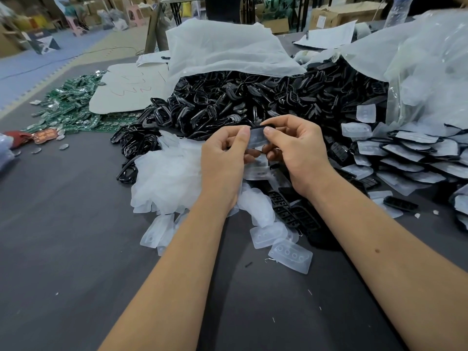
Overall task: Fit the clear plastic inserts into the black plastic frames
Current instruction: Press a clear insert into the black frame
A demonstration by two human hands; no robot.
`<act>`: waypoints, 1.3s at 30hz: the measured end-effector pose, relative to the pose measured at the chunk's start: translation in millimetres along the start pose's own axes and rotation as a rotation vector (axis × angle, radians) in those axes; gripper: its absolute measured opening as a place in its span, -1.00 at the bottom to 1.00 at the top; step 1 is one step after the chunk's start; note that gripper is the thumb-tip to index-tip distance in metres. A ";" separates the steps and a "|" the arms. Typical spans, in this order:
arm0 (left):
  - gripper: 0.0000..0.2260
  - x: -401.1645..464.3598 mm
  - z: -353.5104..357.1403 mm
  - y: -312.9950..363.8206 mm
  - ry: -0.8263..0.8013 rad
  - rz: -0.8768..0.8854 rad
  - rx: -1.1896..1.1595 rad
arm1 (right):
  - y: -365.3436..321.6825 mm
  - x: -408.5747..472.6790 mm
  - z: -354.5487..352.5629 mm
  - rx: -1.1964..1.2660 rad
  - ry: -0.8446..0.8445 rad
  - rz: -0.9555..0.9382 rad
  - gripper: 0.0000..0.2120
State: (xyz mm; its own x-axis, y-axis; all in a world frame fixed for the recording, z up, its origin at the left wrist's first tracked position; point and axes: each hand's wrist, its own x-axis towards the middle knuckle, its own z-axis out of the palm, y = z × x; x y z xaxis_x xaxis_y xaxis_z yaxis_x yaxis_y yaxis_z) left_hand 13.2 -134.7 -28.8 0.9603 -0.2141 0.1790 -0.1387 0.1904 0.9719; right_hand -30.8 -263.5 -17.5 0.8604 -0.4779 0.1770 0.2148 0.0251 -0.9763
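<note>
Just in front of the big black pile (253, 102), two hands hold one small piece up off the surface (76, 249). The left hand (222, 158) and the right hand (296, 153) sit close, with thumbs almost meeting, so both can push at once. Their fingers (241, 138) are clamped on a clear insert (258, 138) that lies over a black frame (263, 127). Only the top edge of the frame peeks out behind the insert, so I think the insert is being pressed in now. I cannot tell if it has snapped all the way in yet.

Below the black pile, close under the wrists, lies a heap of clear inserts (169, 178). It is right there so a hand can grab the next one fast. A few loose ones (291, 254) have slid toward the person.

Right of the black pile sits a row of done pieces (410, 153), black frames with clear inserts in them, laid overlapping like fish scales. That keeps them apart from the pieces not done.

Over the black pile hangs an open plastic bag (228, 49), so the frames can spill out toward the hands.

Left of the black pile is a scatter of green boards (68, 107). They look like they are for another job.
</note>
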 end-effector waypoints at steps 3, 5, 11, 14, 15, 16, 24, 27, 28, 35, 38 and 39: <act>-0.92 -2.5 0.6 -0.1 -0.061 0.030 0.046 | 0.6 0.4 0.6 0.011 0.018 0.001 -0.88; -0.87 -2.4 0.3 -1.0 -0.083 0.055 0.108 | 1.1 0.6 1.3 0.014 0.032 0.003 -0.88; -0.89 -2.5 0.8 0.8 -0.088 0.048 0.120 | -0.3 -0.9 2.0 -0.019 0.036 -0.002 -0.92; -0.88 -2.7 0.9 2.5 -0.093 0.041 0.115 | -0.4 -1.0 1.5 -0.021 0.031 -0.004 -0.92; -0.87 -2.8 1.0 2.9 -0.092 0.039 0.109 | -0.5 -1.1 1.3 -0.020 0.027 -0.004 -0.92; -0.86 -2.9 1.1 3.3 -0.090 0.037 0.100 | -0.7 -1.2 1.1 -0.020 0.024 -0.005 -0.93; -0.85 -1.2 -0.6 3.0 -0.041 0.013 0.041 | -2.0 -0.5 2.0 0.027 -0.024 0.020 -0.83; -0.85 -1.2 0.0 2.4 -0.037 0.019 0.037 | -1.0 -1.3 2.2 -0.002 -0.043 -0.002 -0.85; -0.86 -1.4 0.0 2.0 -0.038 0.022 0.038 | -0.8 -1.6 2.1 -0.020 -0.039 -0.009 -0.85; -0.85 -1.7 -0.1 2.8 -0.048 0.024 0.027 | -0.2 -1.5 2.2 -0.044 -0.010 -0.021 -0.90; -0.86 -2.0 -0.1 2.8 -0.059 0.021 0.032 | -0.2 -1.5 1.8 -0.048 0.012 -0.031 -0.94; -0.86 -2.1 0.3 2.8 -0.060 0.019 0.036 | -0.3 -1.7 1.8 -0.050 0.022 -0.035 -0.95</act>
State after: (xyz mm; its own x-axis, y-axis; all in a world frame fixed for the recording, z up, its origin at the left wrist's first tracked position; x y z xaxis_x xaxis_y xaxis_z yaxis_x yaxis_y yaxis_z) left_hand 10.8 -134.0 -26.4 0.9411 -0.2683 0.2057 -0.1667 0.1610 0.9728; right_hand -31.4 -261.0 -17.3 0.8425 -0.4967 0.2086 0.2204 -0.0356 -0.9748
